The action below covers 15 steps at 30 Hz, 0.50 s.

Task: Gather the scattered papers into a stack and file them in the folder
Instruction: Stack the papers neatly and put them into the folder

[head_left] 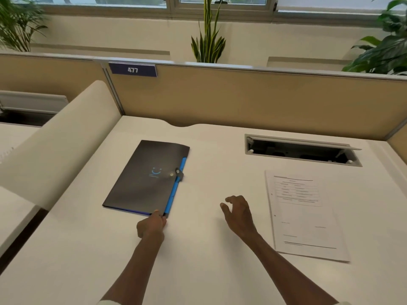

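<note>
A dark grey folder (147, 177) with a blue edge strip and a snap tab lies closed on the white desk (198, 260), left of centre. My left hand (152, 225) pinches the folder's near right corner. A stack of printed white papers (306, 216) lies flat on the right side of the desk. Between the folder and the papers my right hand (239, 213) hovers with fingers loosely curled, holding nothing and apart from both.
An open cable hatch (301, 150) is set into the desk behind the papers. Tan partition walls (242, 97) close off the back and right. A cream divider (61, 146) slopes along the left. Plants stand behind the partition.
</note>
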Motion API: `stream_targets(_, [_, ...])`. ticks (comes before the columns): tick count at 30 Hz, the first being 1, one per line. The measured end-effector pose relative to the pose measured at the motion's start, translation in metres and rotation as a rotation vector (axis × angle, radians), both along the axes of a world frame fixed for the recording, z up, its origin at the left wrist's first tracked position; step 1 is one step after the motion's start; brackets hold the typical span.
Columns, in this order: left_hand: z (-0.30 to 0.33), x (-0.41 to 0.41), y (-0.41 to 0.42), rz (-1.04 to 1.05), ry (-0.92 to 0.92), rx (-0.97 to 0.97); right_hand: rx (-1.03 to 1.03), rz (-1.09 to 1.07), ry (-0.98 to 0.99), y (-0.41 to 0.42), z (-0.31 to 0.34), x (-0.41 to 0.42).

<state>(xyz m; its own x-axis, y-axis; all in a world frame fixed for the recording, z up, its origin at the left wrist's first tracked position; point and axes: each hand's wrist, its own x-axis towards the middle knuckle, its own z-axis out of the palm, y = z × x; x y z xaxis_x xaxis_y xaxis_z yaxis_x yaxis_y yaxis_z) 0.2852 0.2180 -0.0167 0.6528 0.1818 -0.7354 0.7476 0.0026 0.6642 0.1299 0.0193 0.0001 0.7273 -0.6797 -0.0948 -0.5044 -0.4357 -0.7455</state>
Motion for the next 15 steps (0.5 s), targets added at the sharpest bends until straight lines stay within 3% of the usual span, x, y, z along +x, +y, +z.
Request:
stream_targets(5, [-0.001,0.006,0.006,0.102,0.026,-0.166,0.019,0.03,-0.009,0.025,-0.004,0.022])
stream_targets(15, [0.033,-0.064,0.0,0.084,0.105,-0.253,0.124,-0.013,0.007,0.05,0.0,0.053])
